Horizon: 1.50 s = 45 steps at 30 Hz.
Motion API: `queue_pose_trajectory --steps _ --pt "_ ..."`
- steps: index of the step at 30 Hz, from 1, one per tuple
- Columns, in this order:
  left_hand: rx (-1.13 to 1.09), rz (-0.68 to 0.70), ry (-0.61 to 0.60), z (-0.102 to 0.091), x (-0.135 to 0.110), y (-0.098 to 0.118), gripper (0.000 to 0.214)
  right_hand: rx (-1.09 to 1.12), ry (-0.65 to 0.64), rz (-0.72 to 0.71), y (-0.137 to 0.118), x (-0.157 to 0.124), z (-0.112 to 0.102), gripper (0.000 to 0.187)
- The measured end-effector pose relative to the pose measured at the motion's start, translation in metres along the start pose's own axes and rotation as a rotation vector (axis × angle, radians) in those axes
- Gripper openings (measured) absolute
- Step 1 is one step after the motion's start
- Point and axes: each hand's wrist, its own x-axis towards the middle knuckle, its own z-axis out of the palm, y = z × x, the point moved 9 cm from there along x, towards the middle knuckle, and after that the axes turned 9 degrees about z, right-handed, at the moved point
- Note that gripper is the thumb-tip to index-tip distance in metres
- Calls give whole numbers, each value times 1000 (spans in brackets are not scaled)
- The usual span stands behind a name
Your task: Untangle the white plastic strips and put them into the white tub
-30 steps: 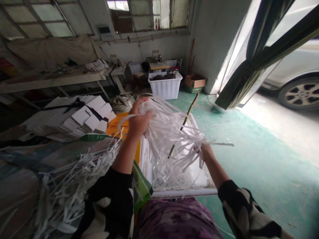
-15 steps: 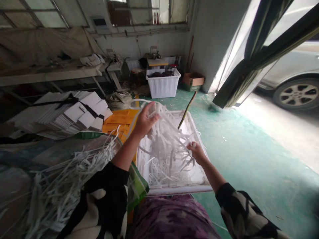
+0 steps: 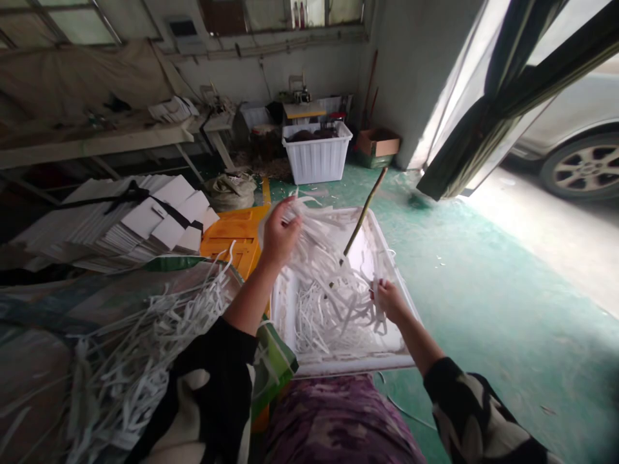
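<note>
My left hand [image 3: 280, 233] is closed around the upper end of a bunch of white strips [image 3: 316, 241], which fans out and hangs down to the right. Lower on the right, my right hand [image 3: 391, 299] pinches a few strip ends against its fingers. Below both hands is a white plastic tub [image 3: 345, 364] with a tangle of loose white strips [image 3: 316, 322] lying in it. A thin greenish-brown stick [image 3: 363, 216] leans up out of the tub, its lower end among the strips.
An open sack [image 3: 176, 263] heaped with white strips [image 3: 140, 361] lies to my left. Behind it are strapped stacks of white cardboard [image 3: 140, 212] and an orange crate [image 3: 236, 235]. Farther back stand a white bin [image 3: 316, 158] and a cardboard box [image 3: 380, 145]. A tied curtain [image 3: 483, 129] hangs at the doorway.
The bunch has swung and spread, with its strips now hanging lower into the tub. My right hand has shifted slightly right and now holds a few strips drawn out from the bunch.
</note>
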Motion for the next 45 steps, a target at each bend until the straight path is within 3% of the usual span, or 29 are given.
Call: queue_pose_trajectory --steps 2,5,7,8,11,12,13,15,18,20,21,22,25,27,28,30,32,35,37,41,45 --pt "-6 38 -172 16 -7 0 57 94 -151 14 -6 -7 25 29" --pt "-98 -54 -560 68 -44 -14 54 141 -441 -58 -40 -29 84 39" --pt "-181 -154 -633 77 -53 -27 38 48 -403 -127 -49 -29 92 34" --pt "-224 -195 -559 68 -45 -34 31 3 -309 -137 -45 -23 82 32" --pt "-330 -233 -71 2 -2 -57 25 -83 13 -44 -4 -1 26 30" --pt "-349 -215 33 -15 7 -61 30 -98 69 3 10 3 11 30" --pt "-356 -197 52 -22 11 -64 36 -115 89 40 21 6 2 29" --pt "-343 -177 -145 -1 1 -65 50 -187 12 29 23 6 7 32" --pt "-295 -197 -669 72 -56 -64 61 -318 -352 -16 3 1 53 32" --pt "-266 -229 -840 101 -83 -71 52 -287 -545 31 -6 6 69 31" --pt "-244 -255 -816 103 -83 -79 42 -243 -535 62 -7 17 64 33" --pt "-224 -288 -718 98 -73 -90 32 -209 -445 89 -5 33 49 34" --pt "-266 -396 -240 53 -30 -128 20 -182 -85 165 17 77 -14 34" --pt "-359 -478 -105 42 -18 -151 25 -159 -150 244 41 96 -28 36" --pt "-365 -533 -150 48 -19 -162 26 -138 -258 281 52 102 -25 38" --pt "-294 -650 -353 72 -36 -182 27 -122 -423 333 68 115 -18 40" --pt "-253 -730 -447 92 -57 -201 25 -152 -426 364 79 133 -20 35" --pt "-279 -799 -358 104 -75 -230 25 -143 -427 361 90 161 -21 30" --pt "-244 -854 -373 109 -89 -251 22 -120 -448 348 97 177 -20 33" --pt "-314 -952 -324 114 -114 -291 28 -298 -352 452 133 199 -34 30" --pt "-314 -1075 -461 127 -149 -326 29 -213 -395 474 167 210 -36 37"
